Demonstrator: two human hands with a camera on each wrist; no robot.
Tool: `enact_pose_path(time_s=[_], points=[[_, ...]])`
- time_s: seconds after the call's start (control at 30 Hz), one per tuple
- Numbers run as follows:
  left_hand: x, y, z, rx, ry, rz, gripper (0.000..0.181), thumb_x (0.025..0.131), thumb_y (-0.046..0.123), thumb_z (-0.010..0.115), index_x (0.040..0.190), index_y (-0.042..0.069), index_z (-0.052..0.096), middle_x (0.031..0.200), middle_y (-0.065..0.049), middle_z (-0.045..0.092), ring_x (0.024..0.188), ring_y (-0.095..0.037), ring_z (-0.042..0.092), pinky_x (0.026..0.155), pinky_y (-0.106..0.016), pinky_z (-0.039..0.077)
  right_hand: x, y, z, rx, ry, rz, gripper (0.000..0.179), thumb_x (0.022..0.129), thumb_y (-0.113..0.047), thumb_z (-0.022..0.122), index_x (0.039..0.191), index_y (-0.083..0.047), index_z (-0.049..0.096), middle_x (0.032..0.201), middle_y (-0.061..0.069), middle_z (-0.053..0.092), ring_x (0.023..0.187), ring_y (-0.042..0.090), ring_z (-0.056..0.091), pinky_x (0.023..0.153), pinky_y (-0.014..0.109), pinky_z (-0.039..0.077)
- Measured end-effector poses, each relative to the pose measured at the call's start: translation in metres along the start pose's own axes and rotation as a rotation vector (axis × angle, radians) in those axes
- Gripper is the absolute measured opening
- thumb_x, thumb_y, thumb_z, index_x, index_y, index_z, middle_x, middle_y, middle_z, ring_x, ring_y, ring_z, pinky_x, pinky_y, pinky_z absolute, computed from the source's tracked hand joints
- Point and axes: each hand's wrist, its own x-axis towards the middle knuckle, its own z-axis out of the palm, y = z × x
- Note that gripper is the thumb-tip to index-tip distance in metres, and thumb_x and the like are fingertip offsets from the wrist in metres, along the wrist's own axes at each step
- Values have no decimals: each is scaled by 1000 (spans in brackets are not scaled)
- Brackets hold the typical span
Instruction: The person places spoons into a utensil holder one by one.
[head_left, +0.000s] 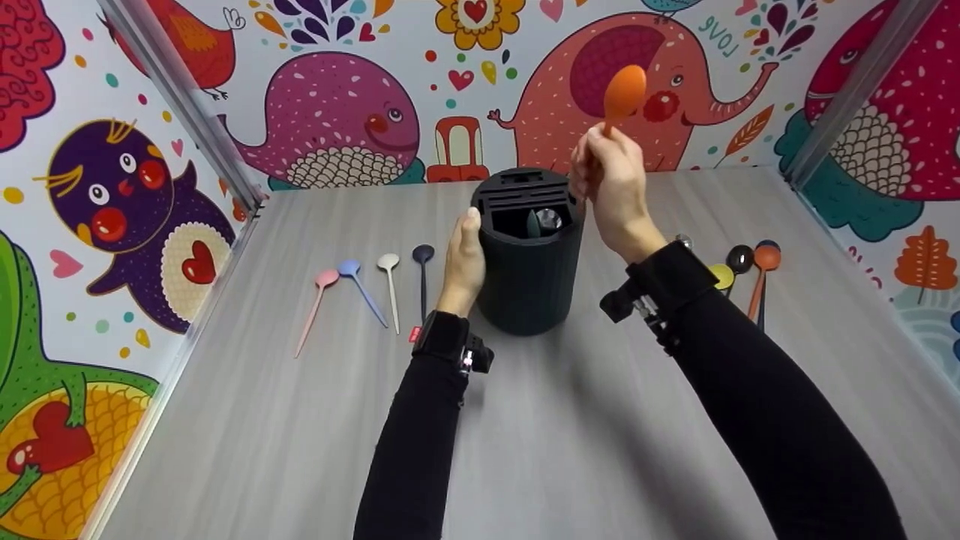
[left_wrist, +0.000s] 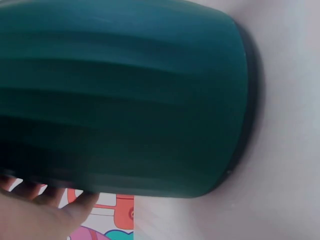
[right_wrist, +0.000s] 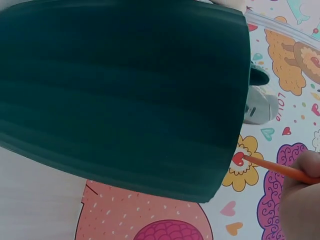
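Observation:
A dark green ribbed utensil holder [head_left: 526, 281] stands upright in the middle of the table, with slots and a wider opening in its top. A dark green utensil tip [head_left: 533, 224] and a shiny, pale rounded one [head_left: 550, 219] show inside that opening. My left hand [head_left: 463, 262] holds the holder's left side, thumb up at the rim, fingers [left_wrist: 82, 202] along its far side. Above the holder's right edge, my right hand [head_left: 615, 176] pinches an orange spoon [head_left: 625, 91] by its handle, bowl upward. The handle's lower part [right_wrist: 280, 168] slants close beside the rim.
Left of the holder lie pink [head_left: 325, 279], blue [head_left: 349, 268], cream [head_left: 388, 262] and dark navy [head_left: 424, 253] utensils. On the right, partly behind my forearm, are yellow [head_left: 721, 276], black [head_left: 740, 259] and orange [head_left: 766, 257] ones. Printed panels [head_left: 345, 127] wall the table.

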Motion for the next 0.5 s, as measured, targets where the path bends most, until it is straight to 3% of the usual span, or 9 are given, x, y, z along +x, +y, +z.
enact_pose_path(time_s=[0.5], points=[[1, -1, -1, -4, -1, 34, 61, 99, 43, 25, 145, 5, 38, 150, -12, 40, 141, -24, 34, 118, -36, 26, -2, 20, -1, -83, -22, 17, 29, 98, -15, 36, 72, -9, 48, 59, 3, 39, 48, 18, 33, 42, 31, 28]])
